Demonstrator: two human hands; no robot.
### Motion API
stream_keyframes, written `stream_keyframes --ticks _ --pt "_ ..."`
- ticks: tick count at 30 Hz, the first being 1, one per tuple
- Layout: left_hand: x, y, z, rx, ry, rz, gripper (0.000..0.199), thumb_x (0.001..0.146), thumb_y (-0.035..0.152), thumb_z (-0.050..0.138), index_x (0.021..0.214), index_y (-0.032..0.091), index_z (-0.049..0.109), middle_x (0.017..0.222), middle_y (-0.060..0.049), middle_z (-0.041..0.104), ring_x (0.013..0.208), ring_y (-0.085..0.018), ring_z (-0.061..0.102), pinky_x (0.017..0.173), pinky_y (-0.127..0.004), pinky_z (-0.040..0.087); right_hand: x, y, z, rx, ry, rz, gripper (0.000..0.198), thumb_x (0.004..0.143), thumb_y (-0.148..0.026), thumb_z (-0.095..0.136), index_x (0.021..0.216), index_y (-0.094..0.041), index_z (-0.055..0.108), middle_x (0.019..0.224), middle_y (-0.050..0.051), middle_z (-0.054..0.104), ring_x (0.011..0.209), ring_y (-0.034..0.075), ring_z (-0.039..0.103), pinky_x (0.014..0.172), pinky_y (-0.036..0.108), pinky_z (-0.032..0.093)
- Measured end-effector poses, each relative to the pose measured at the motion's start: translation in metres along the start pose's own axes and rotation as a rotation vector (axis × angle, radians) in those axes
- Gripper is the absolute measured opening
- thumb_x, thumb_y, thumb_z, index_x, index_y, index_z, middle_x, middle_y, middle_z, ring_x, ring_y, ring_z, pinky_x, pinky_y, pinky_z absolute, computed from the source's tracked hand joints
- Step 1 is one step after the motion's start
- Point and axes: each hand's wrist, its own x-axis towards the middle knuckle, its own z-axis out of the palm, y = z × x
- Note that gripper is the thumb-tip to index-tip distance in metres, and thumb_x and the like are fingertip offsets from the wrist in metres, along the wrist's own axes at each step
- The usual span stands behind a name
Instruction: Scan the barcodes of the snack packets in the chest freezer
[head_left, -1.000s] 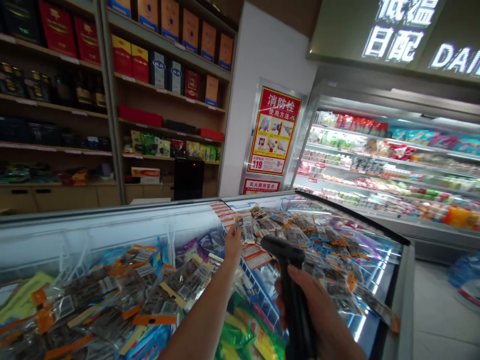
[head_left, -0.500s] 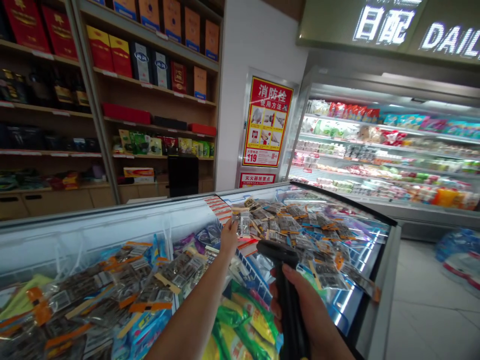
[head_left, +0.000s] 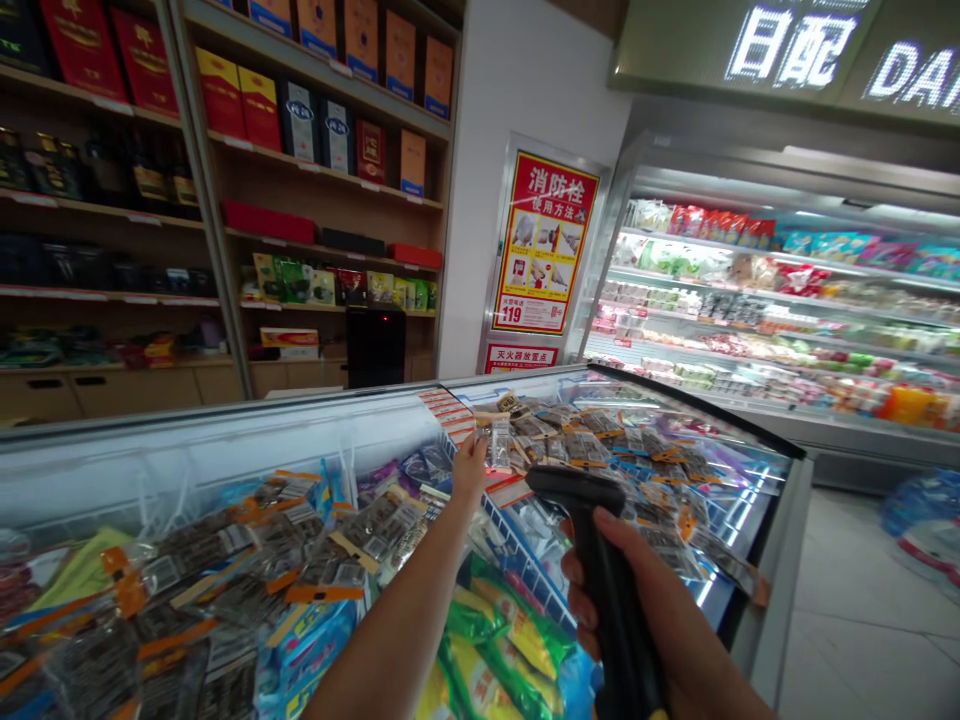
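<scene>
My left hand (head_left: 469, 470) reaches out over the chest freezer, its fingers pinched on the edge of a small clear packet (head_left: 496, 446) with a printed white label. My right hand (head_left: 667, 610) is wrapped around the handle of a black barcode scanner (head_left: 576, 490), its thumb along the upper side. The scanner's head is close to the packet, to its right and nearer to me, and does not touch it. Many similar dark packets with orange strips (head_left: 589, 445) lie beyond and to the right of the scanner. My left forearm hides part of the goods below.
The chest freezer's rim (head_left: 225, 405) runs across the middle. Blue wire dividers (head_left: 525, 560) split the goods; green-yellow bags (head_left: 495, 640) lie in front, more packets (head_left: 262, 540) at left. Behind stand wooden shelves (head_left: 330, 165), a red fire-hydrant sign (head_left: 547, 240) and a lit refrigerated display (head_left: 750, 300).
The view has turned slightly left, so the surroundings sit farther right. My right hand and the scanner appear a little farther right. My left hand keeps its pinch on the packet.
</scene>
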Motion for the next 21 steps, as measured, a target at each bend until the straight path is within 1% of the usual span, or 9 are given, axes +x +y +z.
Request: stream_keyframes --ticks 2,4,7,9,13,15,18,21 --pt "0.003 -0.004 -0.001 0.021 0.010 0.075 0.025 0.072 0.030 0.045 0.088 0.019 0.060 0.086 -0.002 0.063 0.077 -0.014 0.057 0.067 -0.024 0.044 0.001 0.001 -0.001 0.005 0.018 0.016 0.029 0.071 -0.044 0.053 0.079 -0.017 0.054 0.049 -0.003 0.050 0.034 0.007 0.042 0.030 0.017 0.032" --pt "0.004 -0.007 -0.001 0.030 0.014 0.099 0.025 0.072 0.030 0.045 0.089 0.019 0.060 0.086 -0.002 0.063 0.080 -0.014 0.056 0.070 -0.024 0.043 0.003 0.000 -0.003 0.003 0.027 0.015 0.028 0.071 -0.044 0.052 0.078 -0.017 0.053 0.049 -0.003 0.050 0.034 0.007 0.042 0.030 0.018 0.032" --pt "0.003 -0.006 0.000 0.063 0.023 0.079 0.026 0.072 0.029 0.044 0.088 0.018 0.060 0.077 -0.002 0.063 0.073 -0.014 0.056 0.065 -0.024 0.042 0.006 -0.004 -0.003 -0.015 0.007 -0.006 0.028 0.071 -0.044 0.052 0.078 -0.017 0.053 0.050 -0.003 0.050 0.035 0.008 0.044 0.031 0.019 0.034" --pt "0.000 -0.001 0.001 0.119 0.035 0.083 0.024 0.072 0.028 0.044 0.084 0.018 0.061 0.071 -0.002 0.062 0.068 -0.015 0.055 0.062 -0.024 0.041 0.009 -0.009 -0.003 -0.024 -0.011 -0.001 0.027 0.071 -0.043 0.052 0.077 -0.017 0.053 0.049 -0.003 0.050 0.035 0.008 0.044 0.031 0.019 0.034" --pt "-0.005 0.011 0.002 0.262 0.042 0.174 0.022 0.073 0.027 0.042 0.075 0.018 0.062 0.068 -0.002 0.060 0.066 -0.015 0.053 0.063 -0.025 0.039 0.016 -0.016 -0.001 -0.031 -0.025 0.035 0.026 0.072 -0.043 0.051 0.079 -0.018 0.053 0.051 -0.002 0.051 0.036 0.008 0.044 0.031 0.018 0.035" --pt "-0.006 0.013 0.001 0.307 0.061 0.189 0.021 0.073 0.026 0.042 0.074 0.018 0.062 0.067 -0.002 0.060 0.066 -0.016 0.053 0.065 -0.026 0.038 0.019 -0.017 -0.001 -0.047 -0.023 0.032 0.027 0.072 -0.044 0.052 0.079 -0.018 0.052 0.052 -0.002 0.052 0.037 0.008 0.045 0.032 0.018 0.036" --pt "-0.005 0.012 -0.001 0.299 0.086 0.169 0.020 0.072 0.024 0.045 0.081 0.019 0.062 0.070 -0.002 0.062 0.068 -0.016 0.054 0.066 -0.026 0.039 0.022 -0.018 0.001 -0.063 -0.022 -0.007 0.026 0.072 -0.043 0.052 0.078 -0.018 0.052 0.051 -0.002 0.053 0.037 0.008 0.046 0.032 0.019 0.037" --pt "-0.002 0.010 -0.005 0.198 0.117 0.104 0.029 0.069 0.023 0.051 0.097 0.020 0.059 0.073 -0.001 0.063 0.068 -0.015 0.056 0.065 -0.025 0.041 0.028 -0.021 0.005 -0.065 -0.021 -0.094 0.024 0.073 -0.042 0.051 0.079 -0.018 0.052 0.051 -0.002 0.054 0.036 0.009 0.047 0.032 0.019 0.038"
